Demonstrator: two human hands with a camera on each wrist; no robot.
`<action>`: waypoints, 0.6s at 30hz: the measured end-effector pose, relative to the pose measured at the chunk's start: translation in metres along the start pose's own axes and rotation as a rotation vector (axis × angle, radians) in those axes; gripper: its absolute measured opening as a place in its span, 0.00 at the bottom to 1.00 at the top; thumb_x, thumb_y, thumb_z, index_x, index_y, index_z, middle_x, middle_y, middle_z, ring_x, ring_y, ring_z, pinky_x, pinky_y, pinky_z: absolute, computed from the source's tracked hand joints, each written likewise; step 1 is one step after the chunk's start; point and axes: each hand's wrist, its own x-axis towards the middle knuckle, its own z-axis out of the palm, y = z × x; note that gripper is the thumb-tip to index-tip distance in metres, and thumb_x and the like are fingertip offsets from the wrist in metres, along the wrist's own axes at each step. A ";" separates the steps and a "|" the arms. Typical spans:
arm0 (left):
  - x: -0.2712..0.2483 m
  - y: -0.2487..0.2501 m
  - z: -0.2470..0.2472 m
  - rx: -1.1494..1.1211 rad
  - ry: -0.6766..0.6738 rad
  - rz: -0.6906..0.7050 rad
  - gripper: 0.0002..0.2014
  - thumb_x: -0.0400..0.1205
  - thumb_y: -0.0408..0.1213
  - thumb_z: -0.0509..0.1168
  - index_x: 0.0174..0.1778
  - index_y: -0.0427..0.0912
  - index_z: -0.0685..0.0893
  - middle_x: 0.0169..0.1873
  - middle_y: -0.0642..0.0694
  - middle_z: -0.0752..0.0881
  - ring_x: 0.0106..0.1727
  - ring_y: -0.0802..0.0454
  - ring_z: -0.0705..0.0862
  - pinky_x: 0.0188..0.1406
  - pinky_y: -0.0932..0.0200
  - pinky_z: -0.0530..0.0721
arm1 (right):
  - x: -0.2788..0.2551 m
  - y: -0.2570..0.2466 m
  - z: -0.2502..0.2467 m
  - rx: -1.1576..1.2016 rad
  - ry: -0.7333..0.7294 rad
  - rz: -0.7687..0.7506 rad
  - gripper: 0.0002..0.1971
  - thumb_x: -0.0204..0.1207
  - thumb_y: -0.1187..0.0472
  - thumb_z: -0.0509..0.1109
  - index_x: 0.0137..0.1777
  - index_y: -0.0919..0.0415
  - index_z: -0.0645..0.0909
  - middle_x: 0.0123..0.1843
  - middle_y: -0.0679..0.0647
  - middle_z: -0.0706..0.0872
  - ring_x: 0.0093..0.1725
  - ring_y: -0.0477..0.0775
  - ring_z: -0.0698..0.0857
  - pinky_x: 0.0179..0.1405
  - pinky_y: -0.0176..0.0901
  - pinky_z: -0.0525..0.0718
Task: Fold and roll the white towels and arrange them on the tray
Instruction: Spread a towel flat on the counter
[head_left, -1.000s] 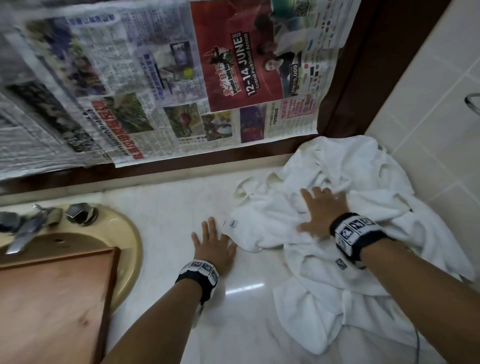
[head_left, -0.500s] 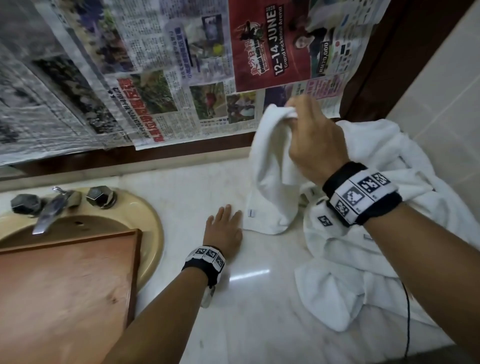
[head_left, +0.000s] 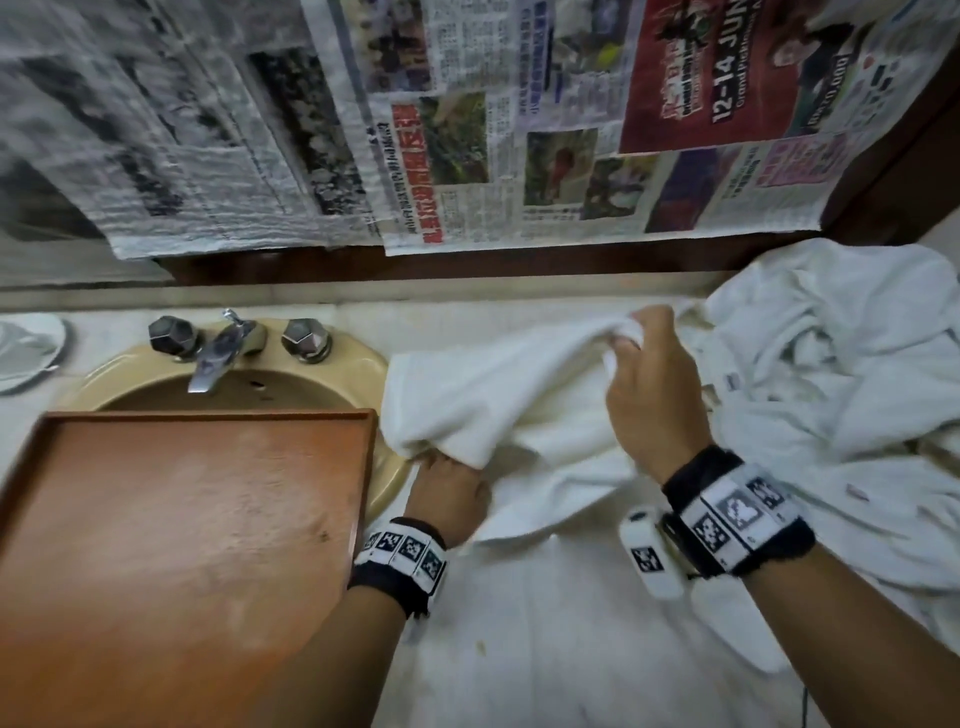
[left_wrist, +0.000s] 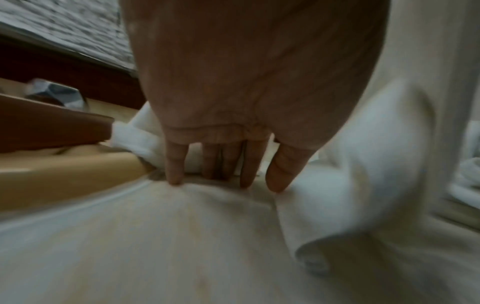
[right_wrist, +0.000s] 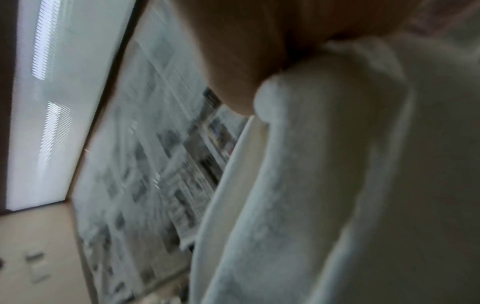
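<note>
A white towel (head_left: 519, 395) hangs spread between my hands over the counter. My right hand (head_left: 636, 358) grips its far right corner, bunched and raised; in the right wrist view the towel (right_wrist: 311, 185) drapes down from that hand (right_wrist: 233, 61). My left hand (head_left: 441, 483) is at the towel's near left edge, fingertips hidden under a fold. In the left wrist view its fingers (left_wrist: 174, 164) are straight and press down on the white surface, with towel cloth (left_wrist: 350, 174) beside the thumb. A crumpled pile of white towels (head_left: 831, 374) lies to the right. The empty wooden tray (head_left: 182, 519) sits left of my left hand.
The tray lies over a beige sink (head_left: 371, 358) with a chrome faucet (head_left: 218, 353) and two knobs. Newspaper sheets (head_left: 467, 130) cover the wall behind the counter. A white dish (head_left: 26, 353) sits at the far left. White counter (head_left: 519, 649) shows in front of the hands.
My right hand lifted one towel off the pile and drew it left across the counter. My left hand moved from lying flat on the counter to the towel's left edge.
</note>
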 end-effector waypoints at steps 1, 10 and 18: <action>-0.004 -0.005 0.006 -0.007 0.019 0.013 0.15 0.79 0.42 0.57 0.47 0.41 0.88 0.46 0.38 0.89 0.50 0.36 0.87 0.49 0.49 0.79 | -0.012 0.025 0.006 -0.099 -0.042 0.078 0.08 0.87 0.64 0.58 0.63 0.57 0.69 0.54 0.57 0.84 0.48 0.64 0.83 0.43 0.50 0.76; -0.046 0.008 -0.027 -0.163 0.180 -0.050 0.12 0.86 0.43 0.59 0.42 0.44 0.85 0.41 0.45 0.88 0.45 0.43 0.86 0.43 0.48 0.83 | -0.043 0.100 0.031 -0.844 -0.590 0.114 0.25 0.80 0.57 0.59 0.77 0.60 0.66 0.78 0.60 0.68 0.77 0.63 0.66 0.75 0.61 0.67; 0.032 0.004 -0.080 -0.078 0.324 -0.295 0.14 0.85 0.36 0.60 0.66 0.40 0.79 0.60 0.39 0.80 0.60 0.39 0.81 0.47 0.48 0.76 | -0.032 0.101 0.083 -0.578 -0.764 0.032 0.30 0.86 0.46 0.57 0.85 0.54 0.55 0.78 0.58 0.67 0.73 0.61 0.71 0.70 0.57 0.71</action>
